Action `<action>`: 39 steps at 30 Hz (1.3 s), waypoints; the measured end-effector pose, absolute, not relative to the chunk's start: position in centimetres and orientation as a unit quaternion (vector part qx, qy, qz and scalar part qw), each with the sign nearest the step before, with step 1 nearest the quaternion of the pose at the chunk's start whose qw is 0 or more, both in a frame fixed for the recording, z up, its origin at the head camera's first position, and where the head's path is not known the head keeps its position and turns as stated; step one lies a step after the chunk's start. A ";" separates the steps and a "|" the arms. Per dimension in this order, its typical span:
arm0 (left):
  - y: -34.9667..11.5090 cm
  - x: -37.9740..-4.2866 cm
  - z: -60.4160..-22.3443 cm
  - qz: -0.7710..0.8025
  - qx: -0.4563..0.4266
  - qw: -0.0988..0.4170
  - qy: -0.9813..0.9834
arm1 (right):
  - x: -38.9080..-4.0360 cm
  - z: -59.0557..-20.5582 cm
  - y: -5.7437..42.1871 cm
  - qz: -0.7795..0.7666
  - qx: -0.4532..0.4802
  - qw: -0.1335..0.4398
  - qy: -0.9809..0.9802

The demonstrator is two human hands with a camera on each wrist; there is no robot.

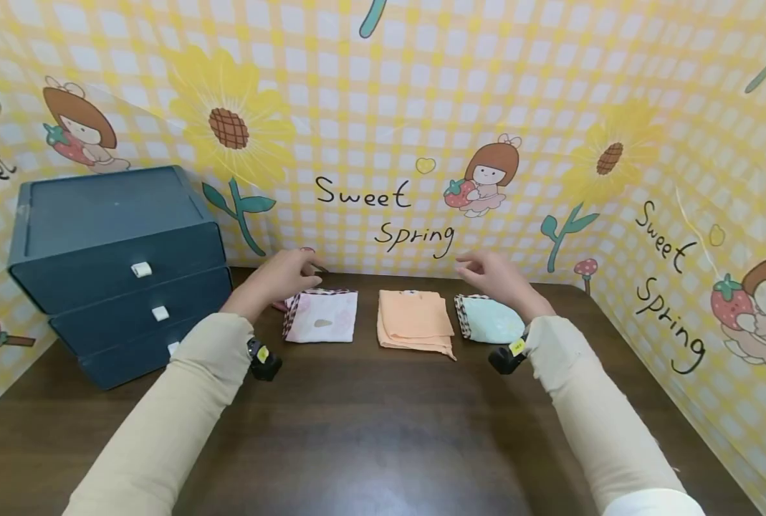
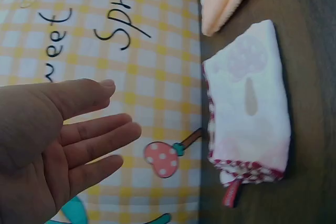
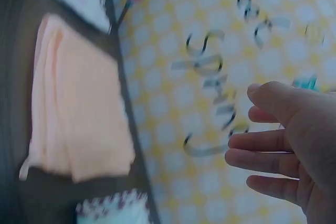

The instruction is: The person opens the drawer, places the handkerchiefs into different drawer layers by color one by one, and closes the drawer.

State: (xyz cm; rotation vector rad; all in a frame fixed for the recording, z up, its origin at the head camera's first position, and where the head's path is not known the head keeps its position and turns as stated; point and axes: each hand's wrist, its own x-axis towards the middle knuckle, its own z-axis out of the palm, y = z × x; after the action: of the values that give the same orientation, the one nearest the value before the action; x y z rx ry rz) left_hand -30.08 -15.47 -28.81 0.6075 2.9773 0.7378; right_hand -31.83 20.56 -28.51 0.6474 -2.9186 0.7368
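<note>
Three folded cloths lie in a row near the back of the dark table. On the left is a white-pink towel (image 1: 322, 317) with a checked edge, in the middle a peach towel (image 1: 413, 319), on the right a mint towel (image 1: 495, 320) with a checked edge. My left hand (image 1: 284, 276) hovers above and behind the white-pink towel, holding nothing, fingers loosely bent. Over by the mint towel my right hand (image 1: 495, 278) is raised in the same way. The right wrist view shows the relaxed fingers (image 3: 262, 161) apart from the peach cloth.
A dark blue three-drawer box (image 1: 118, 265) with white pulls stands at the left of the table (image 1: 370, 430). Yellow checked fabric (image 1: 357, 129) with printed flowers and lettering covers the wall behind and the right side. Black wrist cameras (image 1: 265, 360) sit on both wrists.
</note>
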 end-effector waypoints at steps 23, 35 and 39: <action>-19.9 -24.6 -24.8 0.211 0.261 -0.043 0.941 | -27.9 -23.5 11.6 0.163 0.356 0.057 -0.918; -21.4 -22.4 -23.1 0.186 0.263 -0.045 0.946 | -26.5 -22.0 8.1 0.153 0.414 0.043 -0.896; -21.9 -21.8 -22.7 0.181 0.263 -0.051 0.946 | -26.0 -21.7 6.8 0.138 0.436 0.045 -0.888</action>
State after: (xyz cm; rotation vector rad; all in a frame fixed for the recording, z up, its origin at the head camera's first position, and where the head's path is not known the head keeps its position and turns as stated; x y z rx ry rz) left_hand -21.84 -21.88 -22.65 0.8544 3.0742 0.5870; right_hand -25.96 6.76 -21.73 1.3326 -2.7128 0.4231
